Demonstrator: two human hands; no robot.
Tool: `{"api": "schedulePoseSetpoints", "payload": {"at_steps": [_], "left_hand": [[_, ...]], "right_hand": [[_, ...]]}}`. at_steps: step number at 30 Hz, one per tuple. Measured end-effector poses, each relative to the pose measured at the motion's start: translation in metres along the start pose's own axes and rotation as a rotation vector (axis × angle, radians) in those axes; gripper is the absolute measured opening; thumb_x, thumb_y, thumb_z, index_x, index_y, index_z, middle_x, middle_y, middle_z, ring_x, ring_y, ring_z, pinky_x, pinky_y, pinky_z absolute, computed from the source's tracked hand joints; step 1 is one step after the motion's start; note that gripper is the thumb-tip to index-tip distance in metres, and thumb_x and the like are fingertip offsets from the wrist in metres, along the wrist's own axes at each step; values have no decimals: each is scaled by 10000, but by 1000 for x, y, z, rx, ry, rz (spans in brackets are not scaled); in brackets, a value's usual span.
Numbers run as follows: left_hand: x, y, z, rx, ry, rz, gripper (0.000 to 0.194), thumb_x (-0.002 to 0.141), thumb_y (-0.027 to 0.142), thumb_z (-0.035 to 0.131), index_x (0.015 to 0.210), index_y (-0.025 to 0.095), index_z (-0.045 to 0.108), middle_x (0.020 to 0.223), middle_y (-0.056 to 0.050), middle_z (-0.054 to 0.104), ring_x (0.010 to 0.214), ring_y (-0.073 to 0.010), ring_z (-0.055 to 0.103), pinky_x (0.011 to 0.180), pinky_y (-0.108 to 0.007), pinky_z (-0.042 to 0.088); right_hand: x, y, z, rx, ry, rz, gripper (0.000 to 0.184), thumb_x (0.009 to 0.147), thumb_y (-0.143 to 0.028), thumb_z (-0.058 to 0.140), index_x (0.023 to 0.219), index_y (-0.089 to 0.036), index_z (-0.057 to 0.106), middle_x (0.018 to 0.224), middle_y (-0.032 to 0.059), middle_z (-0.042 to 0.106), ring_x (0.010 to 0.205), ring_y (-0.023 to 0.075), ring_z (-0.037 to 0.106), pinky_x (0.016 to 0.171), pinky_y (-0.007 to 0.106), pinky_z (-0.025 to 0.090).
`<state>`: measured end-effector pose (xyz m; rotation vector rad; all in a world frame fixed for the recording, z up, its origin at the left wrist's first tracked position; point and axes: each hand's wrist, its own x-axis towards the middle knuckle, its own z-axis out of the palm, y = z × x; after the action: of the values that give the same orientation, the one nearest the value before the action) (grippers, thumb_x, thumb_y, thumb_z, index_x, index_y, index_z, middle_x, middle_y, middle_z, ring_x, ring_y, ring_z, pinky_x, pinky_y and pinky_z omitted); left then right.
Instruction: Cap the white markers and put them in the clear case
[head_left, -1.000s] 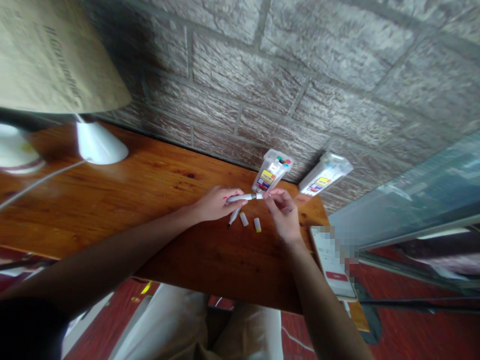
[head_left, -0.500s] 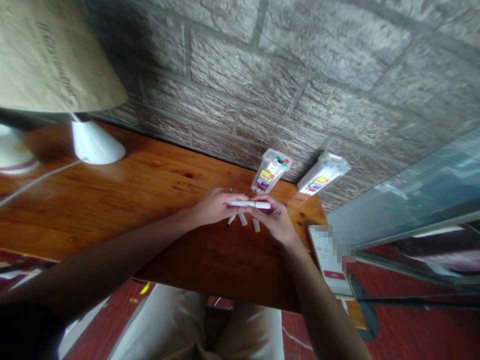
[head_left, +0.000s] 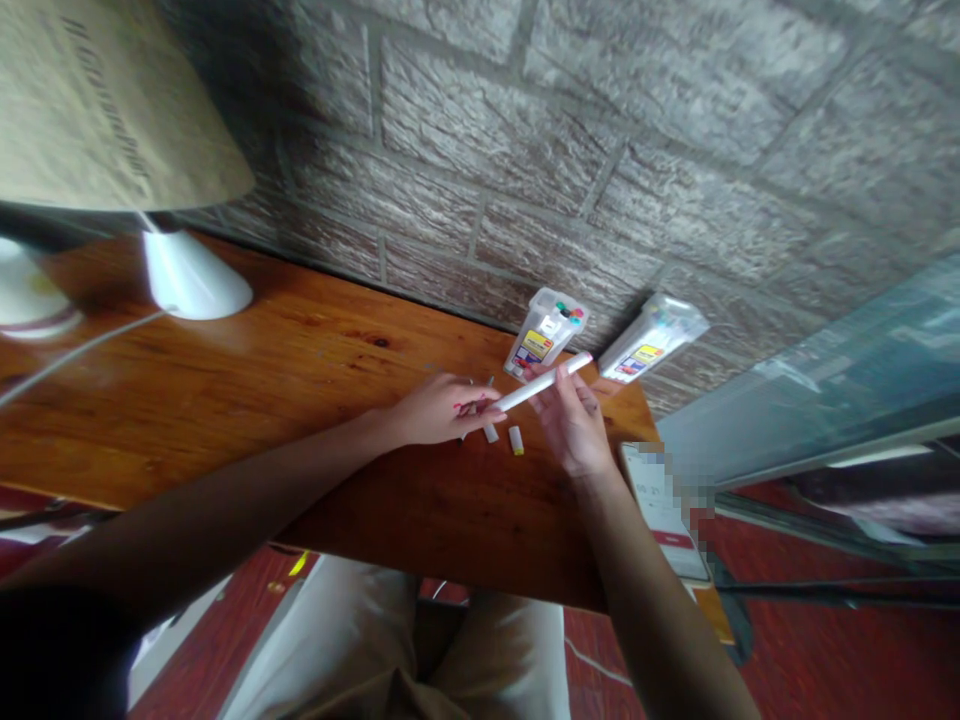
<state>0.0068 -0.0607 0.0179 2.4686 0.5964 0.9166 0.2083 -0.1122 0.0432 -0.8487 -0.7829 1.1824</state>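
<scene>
A white marker [head_left: 541,384] slants up to the right above the wooden table, its cap on. My right hand [head_left: 576,428] grips it near the upper end between thumb and fingers. At the lower end, the thumb and fingertips of my left hand [head_left: 441,410] are closed on it; red marks show on this hand. Below the hands lie a loose white cap with a yellow end [head_left: 516,440] and a second cap [head_left: 490,433], partly covered. Another marker beneath my left hand is nearly hidden.
Two clear plastic cases stand by the brick wall: the nearer case [head_left: 546,325] holds several coloured markers, with another case [head_left: 651,340] to its right. A phone [head_left: 660,500] lies at the table's right edge. A lamp [head_left: 193,275] and its cord occupy the left.
The marker's cap, held apart from the body by my right hand, has been pushed on. The marker has since turned from level to slanting, its right end raised.
</scene>
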Motion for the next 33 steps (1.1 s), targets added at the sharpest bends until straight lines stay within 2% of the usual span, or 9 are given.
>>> {"api": "schedulePoseSetpoints", "payload": {"at_steps": [2, 4, 7, 10, 13, 17, 20, 25, 33], "left_hand": [[0, 0, 1, 8, -5, 46, 302, 978, 404, 565, 1012, 177, 761, 667, -3, 685, 564, -105, 562, 561, -215, 374], [0, -1, 1, 0, 8, 52, 311, 989, 399, 551, 1026, 173, 761, 680, -9, 702, 559, -104, 573, 564, -215, 385], [0, -3, 0, 0, 47, 16, 319, 1000, 396, 534, 1024, 166, 754, 700, -13, 721, 582, -108, 610, 594, -212, 415], [0, -3, -2, 12, 89, -25, 318, 1002, 390, 529, 986, 162, 750, 749, -28, 744, 650, -119, 656, 631, -209, 441], [0, -2, -3, 5, 136, -67, 330, 1003, 393, 516, 945, 163, 746, 774, -37, 756, 663, -120, 666, 629, -203, 454], [1, -2, -3, -16, 166, -110, 338, 1002, 390, 511, 914, 159, 741, 760, -38, 747, 634, -117, 649, 608, -202, 459], [1, -3, -3, -30, 167, -127, 321, 999, 383, 517, 934, 159, 737, 751, -32, 740, 629, -114, 643, 603, -200, 459], [1, -4, -2, -29, 148, -141, 312, 996, 386, 524, 987, 156, 735, 726, -18, 733, 603, -104, 628, 596, -198, 449], [1, -4, -1, -45, 153, -140, 312, 997, 390, 518, 990, 157, 726, 717, -17, 727, 593, -102, 634, 593, -194, 457]], "right_hand": [[-1, -3, 3, 54, -39, 10, 298, 736, -459, 847, 857, -224, 709, 866, 4, 738, 841, 155, 687, 811, 313, 579], [-2, -8, 5, 114, -62, 10, 246, 803, -433, 800, 885, -227, 694, 741, -29, 667, 697, 116, 633, 715, 268, 571], [-2, -18, 4, 206, -108, 60, 175, 895, -391, 704, 873, -226, 653, 615, -63, 503, 536, 85, 489, 538, 204, 481], [-3, -25, 0, 280, -156, 133, 356, 929, -543, 597, 766, -227, 577, 592, -50, 433, 521, 105, 437, 514, 225, 452], [-3, -26, -7, 344, -213, 186, 604, 856, -754, 534, 593, -225, 410, 512, -61, 328, 450, 100, 320, 445, 233, 380], [-2, -25, -15, 341, -278, 151, 709, 818, -800, 525, 507, -229, 243, 429, -86, 196, 390, 79, 144, 373, 246, 241], [-3, -27, -16, 334, -282, 90, 692, 818, -764, 538, 494, -237, 227, 421, -90, 166, 380, 79, 126, 371, 256, 215], [-5, -31, -14, 326, -295, 74, 661, 774, -693, 604, 478, -236, 229, 412, -92, 150, 371, 75, 133, 377, 260, 210], [-8, -30, -9, 175, -169, -46, 692, 764, -823, 537, 501, -239, 277, 420, -98, 129, 358, 79, 112, 369, 252, 210]]}}
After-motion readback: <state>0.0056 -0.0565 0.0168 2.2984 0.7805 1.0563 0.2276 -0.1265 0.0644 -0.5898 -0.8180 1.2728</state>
